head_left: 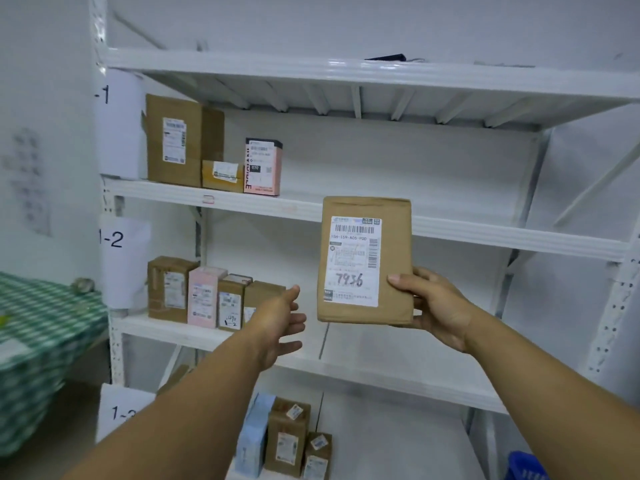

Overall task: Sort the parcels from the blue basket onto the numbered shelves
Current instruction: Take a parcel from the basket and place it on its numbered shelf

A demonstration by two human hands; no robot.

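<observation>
The right hand (433,306) holds a brown parcel (365,259) upright before the 1-2 shelf (221,336); the left hand (282,318) is spread, empty. Check the label first — then stand it right of that row.

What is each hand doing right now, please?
Left hand: open, fingers straight, holding nothing.
Right hand: grips the brown parcel at its lower right edge.

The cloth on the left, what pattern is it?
Green and white checks on the cloth; head view shows it best.
</observation>
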